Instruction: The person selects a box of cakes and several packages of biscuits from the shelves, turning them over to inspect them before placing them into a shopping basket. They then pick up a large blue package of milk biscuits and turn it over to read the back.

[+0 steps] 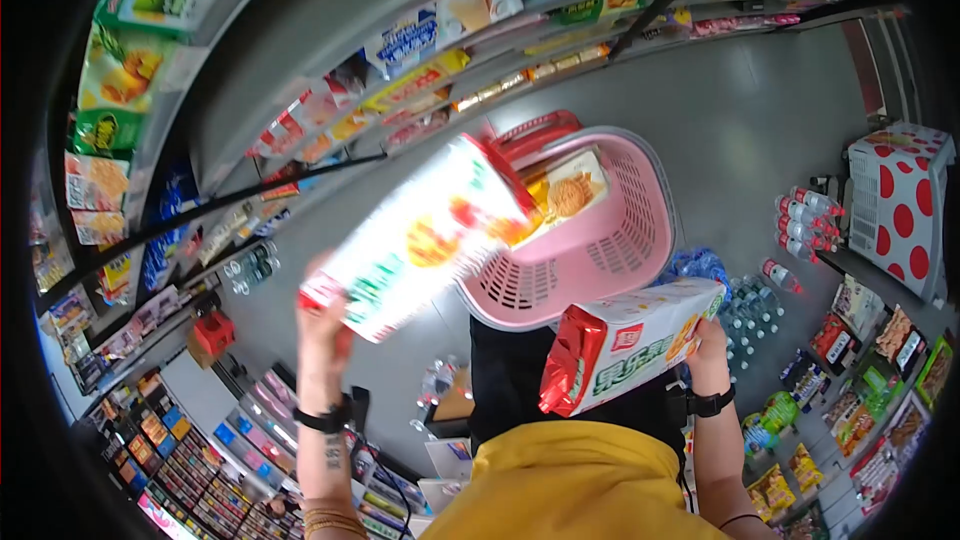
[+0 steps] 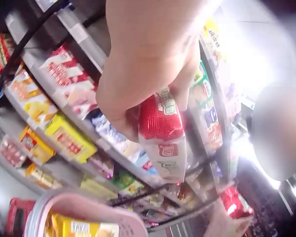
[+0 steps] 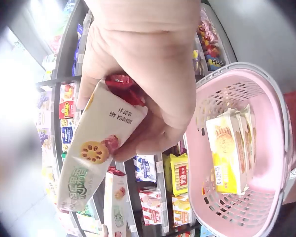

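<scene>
My left hand grips the lower end of a white-and-red snack package, held up over the left side of the pink basket. In the left wrist view the fingers curl round the package's red end. My right hand pinches a second white package with red ends, tilted in front of the basket's near edge. The right wrist view has this package between thumb and fingers. Inside the basket lie yellow-and-white biscuit packs.
Shelves of packaged snacks curve along the left and top. On the right stand water bottles, a red-dotted white box and more snack packs. Grey floor shows beyond the basket.
</scene>
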Motion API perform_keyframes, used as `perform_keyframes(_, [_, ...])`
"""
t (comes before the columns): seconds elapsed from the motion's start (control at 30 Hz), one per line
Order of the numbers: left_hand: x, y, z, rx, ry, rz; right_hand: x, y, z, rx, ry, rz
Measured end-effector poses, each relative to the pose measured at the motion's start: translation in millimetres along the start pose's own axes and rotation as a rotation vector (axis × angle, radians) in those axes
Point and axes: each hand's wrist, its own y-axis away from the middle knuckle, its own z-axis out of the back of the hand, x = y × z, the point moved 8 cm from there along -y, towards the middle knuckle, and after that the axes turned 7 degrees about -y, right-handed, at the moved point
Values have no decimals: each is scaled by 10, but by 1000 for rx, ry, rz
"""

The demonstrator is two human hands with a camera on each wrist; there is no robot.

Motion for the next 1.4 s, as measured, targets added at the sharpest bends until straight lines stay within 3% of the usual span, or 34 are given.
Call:
perform_keyframes(0.1, [693,512,-550,134,-187,221,-4,-200,-553,90,67,-58])
perform_keyframes(0.17, [1028,712,-956,291,-198,272,-47,-314,-981,115,187,-110])
perform_keyframes(0.33, [1661,727,-1316,365,5,340,-160,-340,-332,-63,239,-191])
perform_keyframes(0.53, [2350,385,-1507,262,465,507,-121,-760,-399,-217,497,-134])
perform_keyframes(0.6, [2651,308,-1581,294,510,544,-105,-912,-412,-232,598,-141])
perform_keyframes(0.67, [2948,228,-1636,197,549,574,-106,-1070,-452,-220,699,-154])
perform_keyframes(0.7, [2995,164,-1655,111,510,500,-97,-1146,-403,-228,752,-158])
perform_keyframes(0.8, [3095,51,-1645,75,434,572,-65,-1410,-275,-111,901,-213])
perform_keyframes(1.0, [3211,-220,-1699,108,445,651,-105,-1553,-371,-93,990,-249])
perform_keyframes(1.23, [2843,-440,-1777,45,528,592,-115,-1671,-198,-99,973,-252])
perform_keyframes(1.33, [3217,-571,-1737,61,531,518,-143,-1744,-268,-64,1078,-222])
perform_keyframes(1.4, [3351,-528,-1674,12,496,581,-181,-1859,-89,-38,1175,-227])
